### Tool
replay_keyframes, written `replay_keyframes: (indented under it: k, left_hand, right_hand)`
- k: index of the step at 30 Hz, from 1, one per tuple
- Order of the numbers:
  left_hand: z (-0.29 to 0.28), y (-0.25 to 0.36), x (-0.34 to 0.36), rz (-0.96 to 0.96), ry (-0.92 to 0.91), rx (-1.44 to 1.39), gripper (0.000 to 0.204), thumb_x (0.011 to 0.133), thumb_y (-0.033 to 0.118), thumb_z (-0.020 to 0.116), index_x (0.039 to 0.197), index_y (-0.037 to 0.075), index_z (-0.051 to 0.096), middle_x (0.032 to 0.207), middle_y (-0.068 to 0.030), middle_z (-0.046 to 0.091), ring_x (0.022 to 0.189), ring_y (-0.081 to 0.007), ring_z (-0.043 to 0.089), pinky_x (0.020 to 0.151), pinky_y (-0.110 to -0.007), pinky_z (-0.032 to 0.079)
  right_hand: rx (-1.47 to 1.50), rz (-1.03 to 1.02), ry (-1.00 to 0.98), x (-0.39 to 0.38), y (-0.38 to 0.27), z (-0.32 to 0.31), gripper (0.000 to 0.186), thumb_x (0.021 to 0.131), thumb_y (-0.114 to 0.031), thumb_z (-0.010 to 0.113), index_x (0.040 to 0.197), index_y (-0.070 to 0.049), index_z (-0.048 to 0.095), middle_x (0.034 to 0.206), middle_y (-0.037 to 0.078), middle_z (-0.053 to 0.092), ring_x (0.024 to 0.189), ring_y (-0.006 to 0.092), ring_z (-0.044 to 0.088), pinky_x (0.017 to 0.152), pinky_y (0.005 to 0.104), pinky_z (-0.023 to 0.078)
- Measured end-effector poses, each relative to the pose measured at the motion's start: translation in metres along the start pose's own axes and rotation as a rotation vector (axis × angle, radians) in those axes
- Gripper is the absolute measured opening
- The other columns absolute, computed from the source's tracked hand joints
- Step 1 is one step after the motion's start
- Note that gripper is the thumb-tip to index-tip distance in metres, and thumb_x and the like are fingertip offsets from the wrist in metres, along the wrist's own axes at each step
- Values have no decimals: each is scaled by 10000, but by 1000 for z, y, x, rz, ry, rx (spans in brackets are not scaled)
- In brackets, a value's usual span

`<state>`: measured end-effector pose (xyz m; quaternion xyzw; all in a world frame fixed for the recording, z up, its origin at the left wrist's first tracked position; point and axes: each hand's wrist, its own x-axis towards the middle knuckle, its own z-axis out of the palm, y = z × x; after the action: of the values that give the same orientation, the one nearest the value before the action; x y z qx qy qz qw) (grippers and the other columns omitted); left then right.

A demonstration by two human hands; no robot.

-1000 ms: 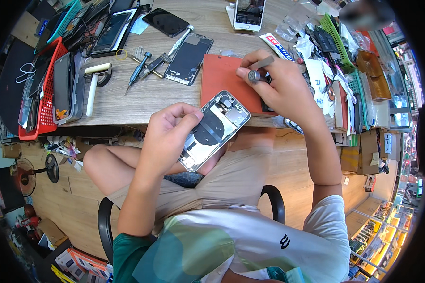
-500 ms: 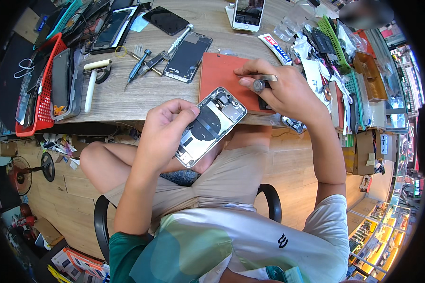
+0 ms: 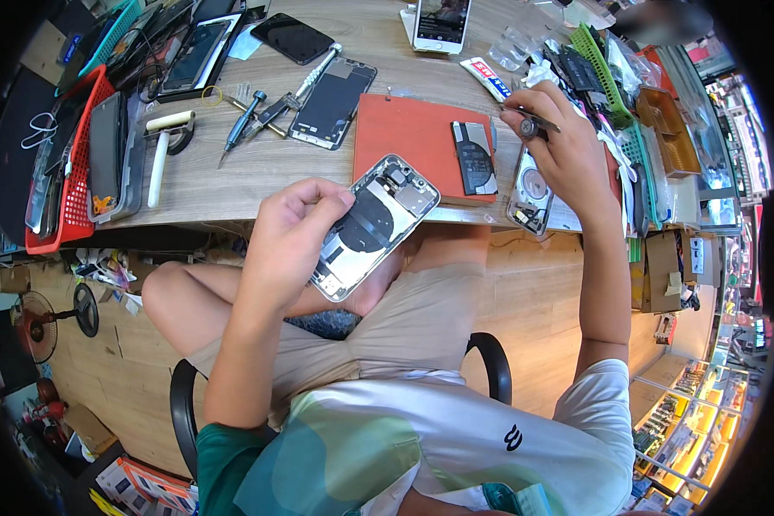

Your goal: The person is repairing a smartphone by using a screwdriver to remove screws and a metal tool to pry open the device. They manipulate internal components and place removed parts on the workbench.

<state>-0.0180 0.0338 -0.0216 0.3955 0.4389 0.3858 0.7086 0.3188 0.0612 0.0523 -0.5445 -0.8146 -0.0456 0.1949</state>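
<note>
My left hand [image 3: 299,222] pinches the upper left edge of an opened phone housing [image 3: 378,225], tilted over my lap near the table edge. Its bared inside shows a white bed with a dark round patch, and camera parts at the far end. My right hand [image 3: 561,142] is raised at the right, closed round a slim screwdriver [image 3: 530,128] with a round grey end; a thin dark tool lies along the same fingers. Below that hand is a second opened phone housing [image 3: 533,187]. A black phone battery [image 3: 474,159] lies on the orange-red pad [image 3: 404,129].
Left of the pad lie a detached phone screen [image 3: 334,101], a blue screwdriver [image 3: 244,120] and a white-handled roller [image 3: 165,146]. A red basket [image 3: 70,163] stands far left. Behind are a white propped phone [image 3: 439,26] and a glue tube [image 3: 488,79]. A green basket [image 3: 600,73] holds clutter.
My right hand has moved right, off the pad, uncovering the battery and more of the second housing. My left hand still holds the first housing, with the view slightly shifted.
</note>
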Motion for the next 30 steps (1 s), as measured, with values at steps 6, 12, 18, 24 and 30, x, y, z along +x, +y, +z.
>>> replay_keyframes:
  k: [6,12,18,24,30]
  left_hand:
    - [0,2,3,-19,4,-51,134,1042,109,668,1038,-13,724,935,-54,759,789,-68,699,732,-238,582]
    - [2,8,2,-40,-30,-127,143,1042,115,655,1040,-13,719,939,-50,753,800,-71,702,741,-234,578]
    - [3,12,1,-52,-55,-177,197,1025,145,619,1039,-27,715,938,-63,750,808,-87,705,754,-239,573]
    - [5,14,4,-85,7,-155,239,1026,124,546,1007,-70,683,893,-160,764,702,-169,733,605,-298,599]
    - [1,6,6,-53,33,-154,221,1005,124,549,1006,-58,674,887,-125,743,696,-135,699,612,-293,594]
  right_hand:
    - [-330,-55,-208,-11,36,24,362,866,-40,713,1214,-119,658,1098,88,678,917,342,723,753,457,582]
    - [-382,-125,-286,-6,48,32,440,836,-15,692,1259,-123,638,1091,89,676,886,330,730,739,444,589]
    - [-212,-43,-239,-10,38,10,395,871,-27,686,1259,-102,694,1050,109,689,897,319,718,749,438,559]
    - [793,343,-64,0,22,-19,300,1134,-255,540,1208,-25,718,965,24,649,882,166,566,818,311,446]
    - [1238,441,183,20,-9,15,487,1161,-391,496,1231,55,676,1057,78,676,970,134,605,890,302,483]
